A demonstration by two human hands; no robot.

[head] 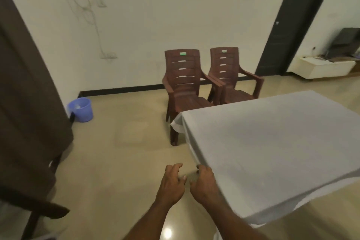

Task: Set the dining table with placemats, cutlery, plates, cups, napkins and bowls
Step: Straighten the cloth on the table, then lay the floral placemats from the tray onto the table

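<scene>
The dining table (272,142) fills the right half of the view under a plain white cloth, with nothing on it. Both my hands hang in front of me over the floor, just left of the table's near-left side. My left hand (171,185) has loosely curled fingers and holds nothing. My right hand (204,183) is beside it with curled fingers, close to the hanging edge of the cloth; I cannot tell whether it touches the cloth. No placemats, cutlery, plates, cups, napkins or bowls are in view.
Two brown plastic chairs (185,84) (231,76) stand at the table's far end against the wall. A blue bucket (80,109) sits on the floor at left. A dark wooden piece of furniture (29,103) lines the left edge. A dark door (288,25) and a low white cabinet (327,68) are far right.
</scene>
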